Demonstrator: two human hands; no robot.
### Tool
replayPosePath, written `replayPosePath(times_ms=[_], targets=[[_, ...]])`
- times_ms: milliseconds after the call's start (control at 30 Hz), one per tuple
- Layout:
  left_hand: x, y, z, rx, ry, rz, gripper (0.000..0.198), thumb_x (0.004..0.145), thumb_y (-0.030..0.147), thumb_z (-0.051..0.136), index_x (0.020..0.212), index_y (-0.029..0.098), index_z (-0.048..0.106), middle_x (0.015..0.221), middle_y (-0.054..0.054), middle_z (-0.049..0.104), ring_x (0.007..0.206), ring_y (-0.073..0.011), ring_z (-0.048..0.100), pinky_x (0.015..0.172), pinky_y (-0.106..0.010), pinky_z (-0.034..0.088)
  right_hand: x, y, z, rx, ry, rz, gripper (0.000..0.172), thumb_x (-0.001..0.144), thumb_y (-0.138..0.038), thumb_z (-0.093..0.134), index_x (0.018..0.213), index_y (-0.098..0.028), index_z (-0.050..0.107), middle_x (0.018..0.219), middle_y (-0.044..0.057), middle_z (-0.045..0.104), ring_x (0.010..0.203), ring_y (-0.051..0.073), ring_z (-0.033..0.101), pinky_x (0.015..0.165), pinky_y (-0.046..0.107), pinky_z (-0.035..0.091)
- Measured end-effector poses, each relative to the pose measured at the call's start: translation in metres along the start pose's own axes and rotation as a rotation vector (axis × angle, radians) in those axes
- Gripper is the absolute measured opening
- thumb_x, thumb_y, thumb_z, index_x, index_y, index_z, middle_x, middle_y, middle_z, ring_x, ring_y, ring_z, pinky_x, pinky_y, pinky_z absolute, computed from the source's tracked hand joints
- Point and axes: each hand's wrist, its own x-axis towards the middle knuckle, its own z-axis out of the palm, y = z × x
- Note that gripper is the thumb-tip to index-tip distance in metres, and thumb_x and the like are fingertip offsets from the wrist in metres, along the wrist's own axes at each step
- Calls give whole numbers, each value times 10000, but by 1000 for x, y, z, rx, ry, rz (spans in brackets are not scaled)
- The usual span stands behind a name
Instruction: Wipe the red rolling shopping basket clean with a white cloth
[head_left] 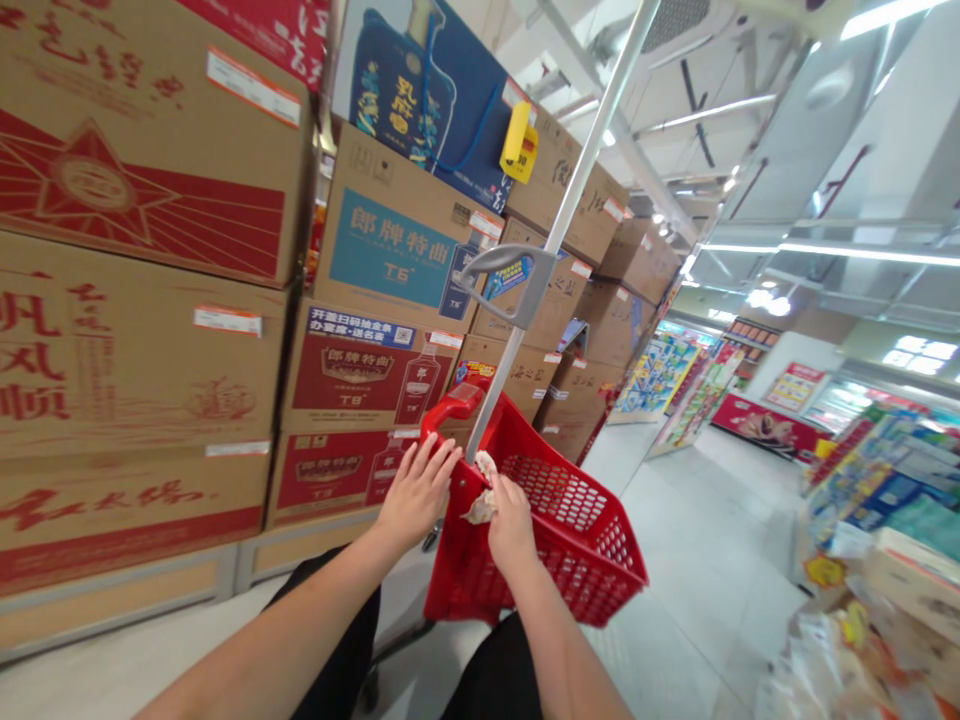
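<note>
Just beyond our fingertips, a red shopping basket [570, 520] is standing on the pale floor [675, 560] of a shop aisle, and we are leaning over its near rim. We are resting our left hand [415, 497] on that rim, fingers [439, 462] spread and lying flat, gripping nothing. We are closing our right hand [511, 520] around a crumpled whitish cloth [480, 505], which is bunching out to the left of the knuckles and touching the basket's near edge; the fingers are curled tightly over it, so we cannot tell how much of the cloth is tucked inside the fist. Between our two hands, a silver pull pole [559, 230] is rising at a slant from the basket, its foot sitting just above the cloth. Higher along the pole, well above our fingers, a grey handle [501, 280] is branching off to the left. Just past the left fingertips, the basket's red grip [450, 405] is curving up. Beyond and to the left of the left hand, stacked cardboard cartons [150, 300] are filling the shelving, printed in red and blue. Far off to the right of our right hand, packaged goods [885, 500] are crowding a low display.
</note>
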Motion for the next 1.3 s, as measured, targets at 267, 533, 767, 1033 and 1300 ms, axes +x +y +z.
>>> replayPosePath(times_ms=[267,533,767,1033,1300], targets=[[0,-9,0,15,22,-2,484,894,225,419,1378,236,426,1436,-17,420,1385,-261,257,1144,-448,191,-3,5,12,22,77,-107,687,764,9,306,1421,-188,335,1310,116,506,1207,217,444,993,425,407],[4,-2,-3,23,24,-63,491,878,209,416,1368,213,440,1431,-42,427,1397,-250,229,1136,-437,198,-27,24,4,-73,129,115,623,707,1,342,1283,-168,512,1166,109,580,1079,243,493,956,446,401],[1,-4,-1,28,20,-62,493,877,215,410,1368,192,437,1445,-49,405,1400,-256,218,1135,-452,193,2,-22,12,-16,65,52,650,736,-45,382,1376,-159,399,1335,100,489,1233,241,400,1046,423,343],[1,-5,-9,15,63,-46,475,871,214,419,1343,233,472,1398,-44,472,1373,-244,286,1108,-422,228,-19,1,-2,-95,12,69,700,656,-12,384,1335,-161,461,1273,99,547,1163,240,468,1004,422,370],[17,-18,-22,40,46,-16,284,890,268,464,1130,288,614,1241,-10,606,1212,-250,464,995,-424,306,-14,10,4,-66,69,104,581,667,-23,397,1192,-183,587,1105,98,631,1004,261,551,896,419,448]])
